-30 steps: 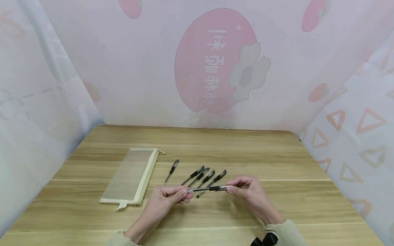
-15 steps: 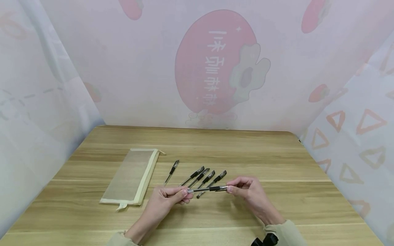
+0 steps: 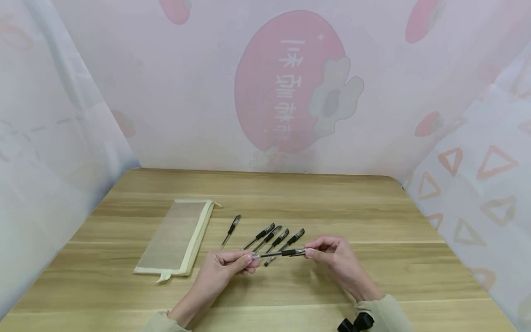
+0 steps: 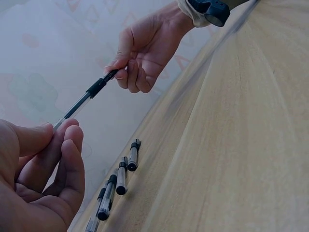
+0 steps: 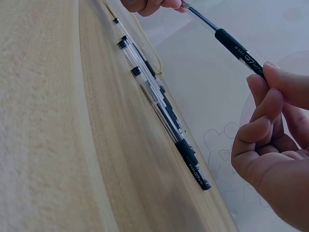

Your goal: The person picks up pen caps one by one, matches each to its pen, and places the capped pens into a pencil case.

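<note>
A gel pen (image 3: 286, 253) with a clear barrel and black grip is held level above the table between both hands. My left hand (image 3: 228, 266) pinches its clear end between thumb and fingers. At the black capped end, my right hand (image 3: 336, 258) pinches it the same way. The right wrist view shows white lettering on the pen's black part (image 5: 239, 50). Several similar pens lie slanted on the table behind it, among them a rightmost pen (image 3: 296, 236) and a separate pen (image 3: 233, 226) farther left.
A cream-edged mesh zip pouch (image 3: 172, 237) lies flat on the wooden table (image 3: 352, 203), left of the pens. A pale printed curtain (image 3: 199, 92) stands behind the table and along both sides. A black device (image 3: 356, 323) is strapped at the right sleeve.
</note>
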Tool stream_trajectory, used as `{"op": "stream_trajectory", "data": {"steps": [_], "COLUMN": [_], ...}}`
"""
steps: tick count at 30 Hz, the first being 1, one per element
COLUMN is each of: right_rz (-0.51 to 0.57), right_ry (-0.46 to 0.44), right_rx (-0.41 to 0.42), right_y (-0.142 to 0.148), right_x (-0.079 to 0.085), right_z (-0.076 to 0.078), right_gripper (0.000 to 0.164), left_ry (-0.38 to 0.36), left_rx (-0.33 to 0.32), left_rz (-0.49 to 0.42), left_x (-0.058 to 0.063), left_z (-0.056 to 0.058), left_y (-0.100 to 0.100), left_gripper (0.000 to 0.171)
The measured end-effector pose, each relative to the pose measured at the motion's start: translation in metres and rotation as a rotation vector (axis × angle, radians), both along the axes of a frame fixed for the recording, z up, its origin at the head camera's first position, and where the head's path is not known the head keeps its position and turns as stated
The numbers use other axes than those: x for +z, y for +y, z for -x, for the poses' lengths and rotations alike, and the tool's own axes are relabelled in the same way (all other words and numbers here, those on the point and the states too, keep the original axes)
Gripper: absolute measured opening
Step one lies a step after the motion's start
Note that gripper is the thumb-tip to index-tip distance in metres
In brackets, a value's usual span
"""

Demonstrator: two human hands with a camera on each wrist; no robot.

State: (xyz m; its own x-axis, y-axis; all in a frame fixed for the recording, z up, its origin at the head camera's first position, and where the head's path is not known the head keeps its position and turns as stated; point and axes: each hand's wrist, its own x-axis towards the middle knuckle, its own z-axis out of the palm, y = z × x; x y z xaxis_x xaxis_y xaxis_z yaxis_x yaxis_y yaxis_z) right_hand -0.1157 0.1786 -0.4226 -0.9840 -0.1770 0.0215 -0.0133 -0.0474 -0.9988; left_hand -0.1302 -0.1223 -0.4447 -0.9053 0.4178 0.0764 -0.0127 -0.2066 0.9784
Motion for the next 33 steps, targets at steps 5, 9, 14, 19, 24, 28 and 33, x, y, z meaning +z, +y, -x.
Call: {"op": "stream_trajectory", "data": {"steps": [5, 9, 14, 19, 24, 28, 33], "right_rz": [0.013, 0.029, 0.052, 0.065, -0.07, -0.305, -0.45], "right_ry": [-0.013, -0.018, -0.014, -0.025, -0.028, -0.051, 0.005], "right_rx": [-0.003, -0.011, -0.011, -0.044, -0.021, 0.069, 0.211], "right_y": [0.0, 0.0, 0.001, 0.001, 0.011, 0.035, 0.065], "right_x": [0.0, -0.001, 0.001, 0.005, 0.003, 0.01, 0.023], "right_z": [-0.001, -0.001, 0.0, 0.001, 0.006, 0.028, 0.073], "right_gripper": [0.021, 0.022, 0.023, 0.023, 0.029, 0.038, 0.039], "left_ry": [-0.003, -0.006, -0.044, -0.066, -0.006, 0.019, -0.001], "left_rx": [0.003, 0.004, -0.007, -0.02, -0.077, -0.084, -0.061], "left_rz": [-0.004, 0.005, -0.002, -0.002, 0.016, 0.104, 0.201], "left_x": [-0.001, 0.0, -0.002, 0.0, -0.003, -0.001, 0.01], "left_z": [-0.001, -0.001, -0.001, 0.0, -0.002, -0.005, -0.008], "left_y": [0.001, 0.001, 0.002, 0.005, 0.01, 0.027, 0.06], "left_gripper": [0.028, 0.029, 0.031, 0.031, 0.029, 0.026, 0.025]}}
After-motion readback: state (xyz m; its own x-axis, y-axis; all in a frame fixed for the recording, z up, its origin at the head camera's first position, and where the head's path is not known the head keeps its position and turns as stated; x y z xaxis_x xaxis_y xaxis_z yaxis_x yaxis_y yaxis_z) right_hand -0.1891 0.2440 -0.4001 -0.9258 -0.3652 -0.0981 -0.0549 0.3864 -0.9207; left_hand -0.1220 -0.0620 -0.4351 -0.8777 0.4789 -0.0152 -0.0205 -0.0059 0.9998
